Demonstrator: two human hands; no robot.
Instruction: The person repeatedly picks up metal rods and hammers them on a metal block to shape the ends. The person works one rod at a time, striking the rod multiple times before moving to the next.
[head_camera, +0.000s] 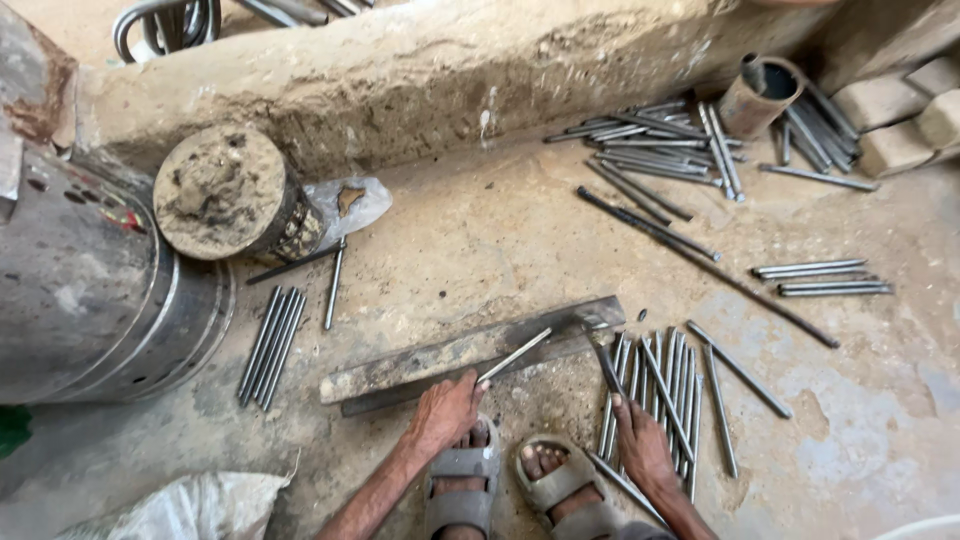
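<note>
My left hand pinches one end of a thin steel rod, which lies slanted across a long rusty angle-iron bar on the concrete floor. My right hand grips the dark handle of a hammer; its head rests near the bar's right end. Several loose steel rods lie just right of that hand. My two sandalled feet sit between my arms, close to the bar.
A large metal drum and a dirt-topped cylinder stand at left, with a small rod bundle beside them. More rods and a rusty pipe lie by the concrete ledge. A white sack lies bottom left.
</note>
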